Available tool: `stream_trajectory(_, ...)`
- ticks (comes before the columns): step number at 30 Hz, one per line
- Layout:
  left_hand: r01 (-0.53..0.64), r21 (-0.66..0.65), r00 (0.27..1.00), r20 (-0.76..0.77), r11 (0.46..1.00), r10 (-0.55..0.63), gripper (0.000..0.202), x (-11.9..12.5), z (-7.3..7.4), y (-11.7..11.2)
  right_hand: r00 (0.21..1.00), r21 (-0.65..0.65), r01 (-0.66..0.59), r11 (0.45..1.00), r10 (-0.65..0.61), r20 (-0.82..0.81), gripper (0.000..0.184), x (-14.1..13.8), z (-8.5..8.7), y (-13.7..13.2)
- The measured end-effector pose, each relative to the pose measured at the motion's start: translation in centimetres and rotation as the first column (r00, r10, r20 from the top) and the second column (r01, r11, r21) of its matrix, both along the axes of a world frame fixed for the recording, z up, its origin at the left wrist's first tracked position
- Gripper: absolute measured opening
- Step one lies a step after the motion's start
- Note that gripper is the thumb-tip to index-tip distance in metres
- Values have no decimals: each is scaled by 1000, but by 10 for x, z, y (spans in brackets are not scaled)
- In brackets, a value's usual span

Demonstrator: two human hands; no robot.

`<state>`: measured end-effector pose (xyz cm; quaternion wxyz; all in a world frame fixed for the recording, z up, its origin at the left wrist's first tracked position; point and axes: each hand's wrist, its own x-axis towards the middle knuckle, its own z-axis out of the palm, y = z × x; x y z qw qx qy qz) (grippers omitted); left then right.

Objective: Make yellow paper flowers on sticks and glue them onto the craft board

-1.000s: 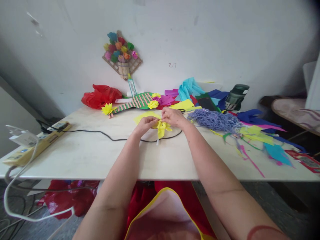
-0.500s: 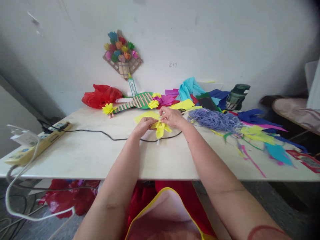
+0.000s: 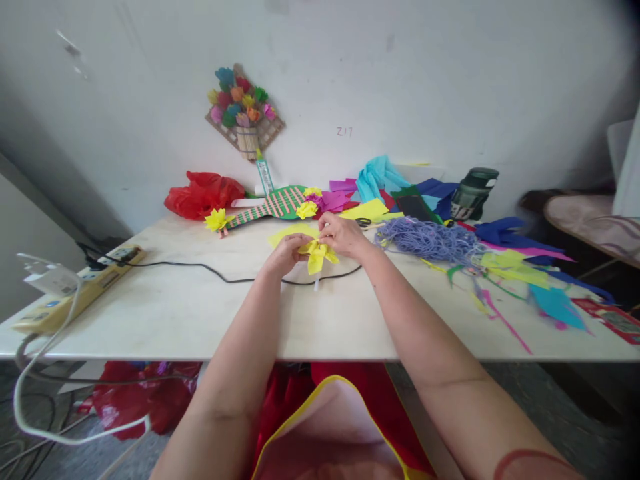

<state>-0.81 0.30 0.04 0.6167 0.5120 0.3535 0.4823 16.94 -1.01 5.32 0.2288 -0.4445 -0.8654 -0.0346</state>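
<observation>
Over the middle of the table, a yellow paper flower [image 3: 317, 257] points its petals toward me. My left hand [image 3: 293, 252] pinches its left side, and my right hand [image 3: 341, 235] is closed on its base from above right. The fingertips partly hide where they meet the paper. A thin whitish stick [image 3: 317, 284] shows below the petals. Behind the left hand lies a flat yellow paper sheet [image 3: 286, 233]. Farther back rests a green lute-shaped craft [image 3: 285, 203] with pinkish strips and yellow flowers on it.
A black cable [image 3: 215, 269] runs from the power strip [image 3: 80, 293] across the table behind the flower. Scissors [image 3: 364, 222], purple-blue yarn [image 3: 430, 240], coloured paper scraps and a dark bottle [image 3: 475, 193] are on the right. A red plastic bag [image 3: 203, 195] sits at back left.
The yellow flower has turned and shifted slightly left between my fingers. Both hands keep nearly the same place and grip.
</observation>
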Motion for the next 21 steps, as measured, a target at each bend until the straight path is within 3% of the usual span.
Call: stream_trajectory(21, -12, -13, 997, 73, 1000, 13, 19, 2, 0, -1, 1000, 64, -9, 998, 8, 13, 17, -1, -3, 4)
